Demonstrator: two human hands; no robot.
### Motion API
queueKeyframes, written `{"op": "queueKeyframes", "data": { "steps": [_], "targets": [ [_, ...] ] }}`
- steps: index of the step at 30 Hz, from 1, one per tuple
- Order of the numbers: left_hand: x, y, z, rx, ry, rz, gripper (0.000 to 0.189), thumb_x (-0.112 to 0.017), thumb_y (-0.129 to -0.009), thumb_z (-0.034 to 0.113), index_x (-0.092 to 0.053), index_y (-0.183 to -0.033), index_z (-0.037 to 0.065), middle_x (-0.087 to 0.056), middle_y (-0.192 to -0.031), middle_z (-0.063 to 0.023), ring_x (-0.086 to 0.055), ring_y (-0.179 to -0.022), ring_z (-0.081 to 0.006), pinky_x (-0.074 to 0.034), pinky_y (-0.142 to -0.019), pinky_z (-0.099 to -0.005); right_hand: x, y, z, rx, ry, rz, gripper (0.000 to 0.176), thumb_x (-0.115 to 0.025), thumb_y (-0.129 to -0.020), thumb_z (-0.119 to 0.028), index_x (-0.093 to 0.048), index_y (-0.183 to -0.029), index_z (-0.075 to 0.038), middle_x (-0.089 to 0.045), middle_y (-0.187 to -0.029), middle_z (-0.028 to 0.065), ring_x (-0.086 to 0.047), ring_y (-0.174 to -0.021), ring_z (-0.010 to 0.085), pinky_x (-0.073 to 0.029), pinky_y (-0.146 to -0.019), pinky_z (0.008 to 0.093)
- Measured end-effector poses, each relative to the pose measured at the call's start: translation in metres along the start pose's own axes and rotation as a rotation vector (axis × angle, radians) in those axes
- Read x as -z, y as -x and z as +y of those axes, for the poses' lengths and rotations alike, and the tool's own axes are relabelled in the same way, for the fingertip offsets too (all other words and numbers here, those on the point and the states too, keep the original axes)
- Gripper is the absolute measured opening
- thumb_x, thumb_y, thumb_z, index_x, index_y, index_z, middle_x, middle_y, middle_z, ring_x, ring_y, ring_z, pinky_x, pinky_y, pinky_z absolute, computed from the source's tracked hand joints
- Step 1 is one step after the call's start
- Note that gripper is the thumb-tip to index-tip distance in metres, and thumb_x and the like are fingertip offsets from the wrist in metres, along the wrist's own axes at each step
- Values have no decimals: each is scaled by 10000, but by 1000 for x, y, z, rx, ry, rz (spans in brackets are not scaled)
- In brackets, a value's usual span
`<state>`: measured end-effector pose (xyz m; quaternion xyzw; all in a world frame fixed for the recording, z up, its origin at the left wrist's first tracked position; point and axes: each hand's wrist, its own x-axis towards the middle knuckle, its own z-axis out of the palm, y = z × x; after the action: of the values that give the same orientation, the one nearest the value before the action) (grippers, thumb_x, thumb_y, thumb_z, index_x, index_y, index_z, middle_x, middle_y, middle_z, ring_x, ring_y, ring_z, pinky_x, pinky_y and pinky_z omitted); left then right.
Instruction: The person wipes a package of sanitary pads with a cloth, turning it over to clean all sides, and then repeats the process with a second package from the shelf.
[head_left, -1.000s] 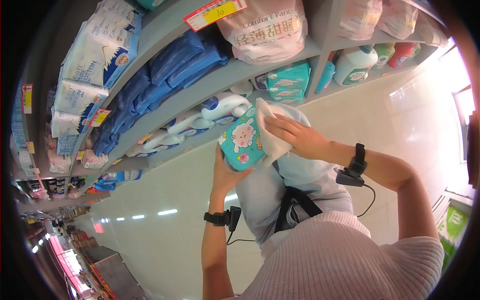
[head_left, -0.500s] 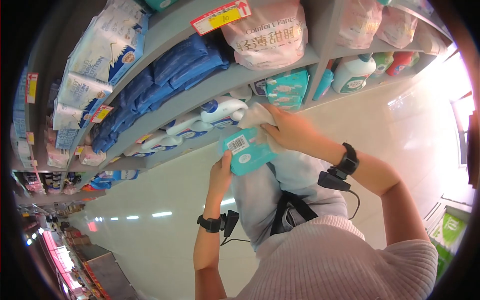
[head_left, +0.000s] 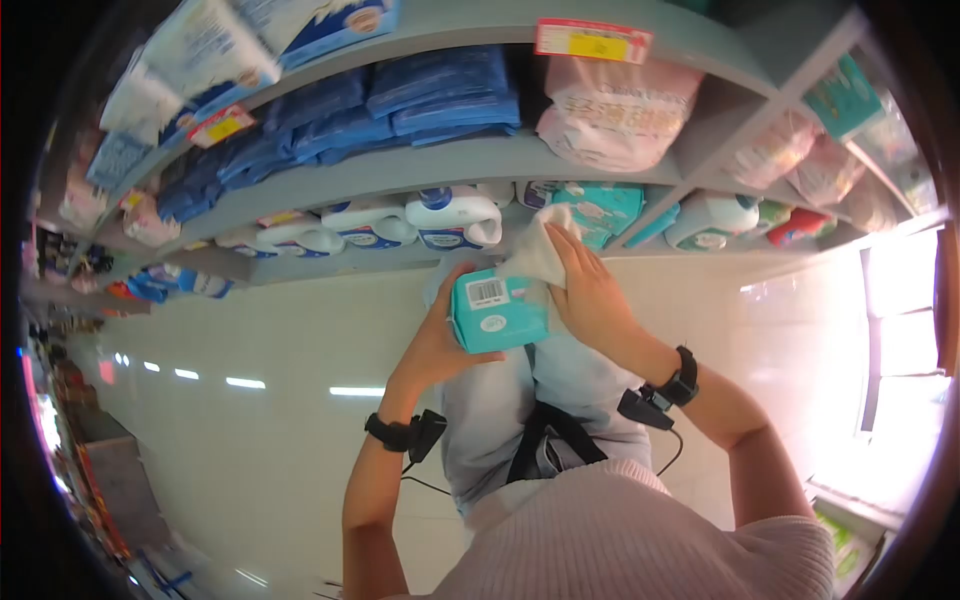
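My left hand [head_left: 440, 335] grips a teal package [head_left: 503, 325] from its left side and underneath, thumb along the upper edge. A white barcode label and a round pale mark show on the package's face. In my right hand [head_left: 595, 300] is a whitish cloth [head_left: 540, 250], bunched under the fingers at the package's upper right corner. The cloth hides that corner. Both hands are above my knees, in front of the lowest shelf.
White detergent bottles [head_left: 452, 218] and teal packs [head_left: 598, 212] stand on the lowest shelf. Above them are blue packages [head_left: 440, 95] and a pink bag [head_left: 620, 115]. A red-and-yellow price tag [head_left: 595, 42] hangs on an upper shelf edge. Pale tiled floor [head_left: 280, 450] extends below.
The view has turned, so the shelves appear more level. My left hand has shifted to wrap around the package's side and underside. The cloth remains in my right hand at the package's upper right.
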<state>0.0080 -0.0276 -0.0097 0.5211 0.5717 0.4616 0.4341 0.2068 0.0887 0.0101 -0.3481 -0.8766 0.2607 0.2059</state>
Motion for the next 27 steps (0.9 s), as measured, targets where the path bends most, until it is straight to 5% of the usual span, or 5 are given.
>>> {"op": "queueKeyframes", "data": {
  "steps": [7,12,18,22,27],
  "targets": [
    [8,-4,-8,68,-46,29,1048,-911,-484,214,-364,-1362,47,-530,-1265,-136,-530,-1163,-268,-419,-986,-348,-2,15,-36,225,290,-117,629,-647,-745,-173,-421,-1293,37,-338,-1426,215,-281,-1339,407,-215,-1118,515],
    [8,-1,-11,49,-5,103,908,-873,-555,263,-420,-1310,43,-562,-1220,-149,-558,-1119,-287,-439,-942,-356,-4,27,-58,342,134,-150,564,-771,-582,-191,-560,-1094,-86,-472,-1244,109,-401,-1191,351,-321,-1011,505],
    [10,-1,-14,-29,4,92,777,-806,-646,225,-426,-1299,44,-569,-1202,-181,-562,-1101,-338,-447,-912,-368,-13,15,-61,459,26,-269,467,-761,-594,-155,-572,-1014,-84,-474,-1226,81,-397,-1193,314,-298,-994,473],
    [8,1,-36,-151,17,110,721,-768,-693,218,-422,-1302,49,-578,-1187,-184,-570,-1080,-355,-452,-900,-370,-21,5,-68,501,-12,-306,472,-750,-601,-123,-557,-1029,-72,-473,-1244,80,-397,-1205,300,-295,-1003,468],
    [5,0,-47,-200,44,154,653,-719,-743,281,-435,-1285,52,-586,-1169,-176,-581,-1055,-347,-456,-874,-375,-26,-6,-78,409,-25,-210,724,-766,-575,-137,-452,-1223,-57,-460,-1304,90,-386,-1232,325,-307,-1037,453]
  ]
}}
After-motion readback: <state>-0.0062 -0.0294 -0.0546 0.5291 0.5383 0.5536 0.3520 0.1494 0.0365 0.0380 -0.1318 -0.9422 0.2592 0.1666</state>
